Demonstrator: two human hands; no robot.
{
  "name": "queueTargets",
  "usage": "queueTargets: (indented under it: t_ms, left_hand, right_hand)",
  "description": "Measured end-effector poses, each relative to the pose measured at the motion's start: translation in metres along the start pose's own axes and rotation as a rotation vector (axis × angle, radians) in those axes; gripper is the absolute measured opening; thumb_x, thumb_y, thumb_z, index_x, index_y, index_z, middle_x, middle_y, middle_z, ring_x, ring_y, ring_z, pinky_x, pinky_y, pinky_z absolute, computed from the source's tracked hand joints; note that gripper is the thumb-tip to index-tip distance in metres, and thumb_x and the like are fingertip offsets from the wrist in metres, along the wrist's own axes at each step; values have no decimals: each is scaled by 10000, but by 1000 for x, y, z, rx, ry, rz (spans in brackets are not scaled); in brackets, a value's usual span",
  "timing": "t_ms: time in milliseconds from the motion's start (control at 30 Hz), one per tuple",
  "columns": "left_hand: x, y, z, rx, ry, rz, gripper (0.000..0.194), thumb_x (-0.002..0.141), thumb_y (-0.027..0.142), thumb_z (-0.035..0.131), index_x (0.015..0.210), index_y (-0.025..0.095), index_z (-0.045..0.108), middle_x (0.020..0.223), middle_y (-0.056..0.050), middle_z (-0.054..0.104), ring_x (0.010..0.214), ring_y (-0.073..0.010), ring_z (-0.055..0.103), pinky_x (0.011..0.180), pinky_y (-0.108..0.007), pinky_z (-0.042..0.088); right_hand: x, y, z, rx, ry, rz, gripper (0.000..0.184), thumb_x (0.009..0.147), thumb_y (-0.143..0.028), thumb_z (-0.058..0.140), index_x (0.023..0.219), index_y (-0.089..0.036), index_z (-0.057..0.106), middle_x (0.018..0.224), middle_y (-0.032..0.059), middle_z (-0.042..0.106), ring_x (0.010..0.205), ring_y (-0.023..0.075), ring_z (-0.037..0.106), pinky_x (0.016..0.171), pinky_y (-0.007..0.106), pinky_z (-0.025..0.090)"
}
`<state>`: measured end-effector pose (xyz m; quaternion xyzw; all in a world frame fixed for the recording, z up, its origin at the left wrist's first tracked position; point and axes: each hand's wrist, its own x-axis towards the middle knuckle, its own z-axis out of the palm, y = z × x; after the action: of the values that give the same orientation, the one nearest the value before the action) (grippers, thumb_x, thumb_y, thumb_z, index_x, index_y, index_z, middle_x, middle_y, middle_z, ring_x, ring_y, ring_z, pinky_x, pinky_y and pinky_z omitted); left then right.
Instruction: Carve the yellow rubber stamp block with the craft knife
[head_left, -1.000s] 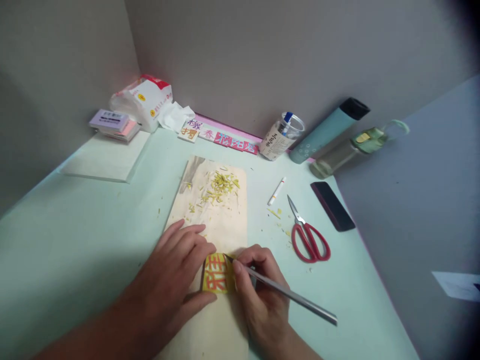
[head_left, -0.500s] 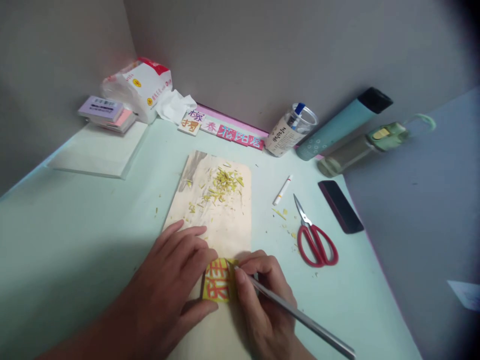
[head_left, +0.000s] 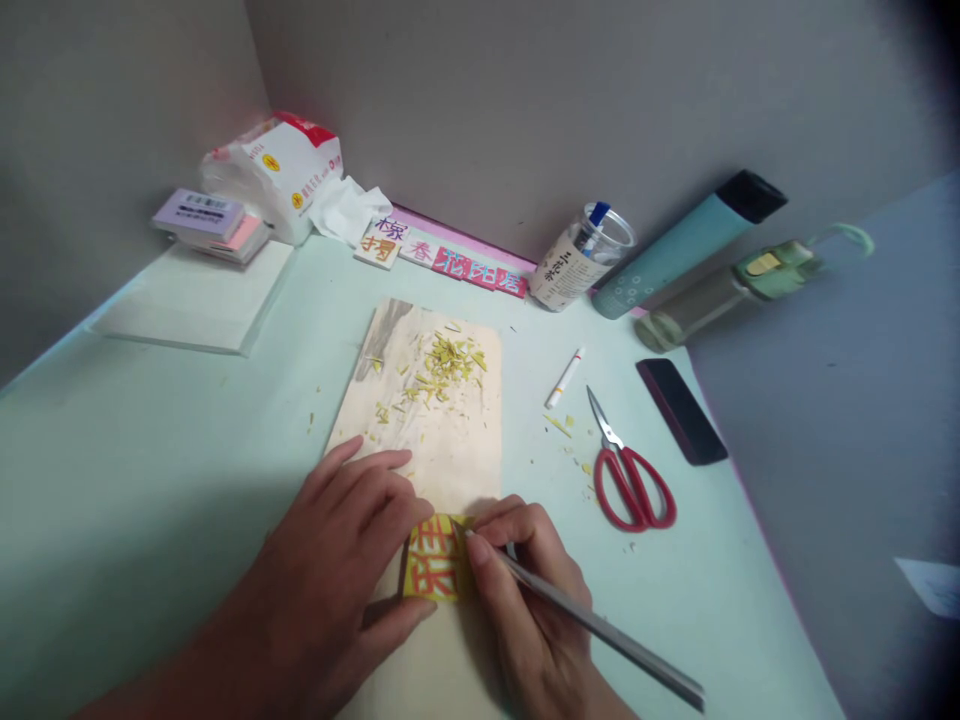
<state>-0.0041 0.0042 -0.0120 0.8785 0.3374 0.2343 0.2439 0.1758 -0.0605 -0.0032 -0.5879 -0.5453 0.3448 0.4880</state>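
A yellow rubber carving block [head_left: 433,558] with a red-orange Chinese character on its face lies on the wooden board [head_left: 457,480]. My left hand [head_left: 352,550] pins it down, index finger at its upper edge and thumb at its lower left. Pinched like a pen in my right hand [head_left: 532,590] is a slim silver craft knife [head_left: 600,628]. Its tip meets the block's right side, though the blade itself is hard to make out. Curly yellow shavings [head_left: 454,360] are heaped on the far part of the board.
To the right lie red-handled scissors [head_left: 630,480], a white marker [head_left: 565,378] and a black phone [head_left: 681,412]. Along the back stand a tissue pack [head_left: 274,170], several carved blocks [head_left: 465,268], a clear cup [head_left: 570,260] and two bottles [head_left: 690,240]. Stacked pads [head_left: 210,225] sit at left.
The view shifts very slightly. Both hands keep their hold on the block and the knife, and the knife's rear end has swung a little to the left.
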Motion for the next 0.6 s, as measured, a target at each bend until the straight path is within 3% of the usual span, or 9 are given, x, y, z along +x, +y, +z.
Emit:
queueTargets:
  t_ms: [300,600]
  left_hand:
    - [1,0,-1,14,-10,5,320,782,190,704,1024,241,500,1017,-16,605,1271,-268,494,1214,-494,195]
    - [1,-1,-1,31,-10,27,333,788,191,708,1044,236,499,1022,-15,599,1283,-256,479,1218,-461,168]
  right_hand:
    - [-5,4,-5,-26,-1,105,184,989,-335,558,838,-230,561,791,25,615,710,179,565,653,313,463]
    - [-5,5,-6,13,-24,126,213,1003,-359,545,833,-232,554,797,18,599,722,173,542,641,305,428]
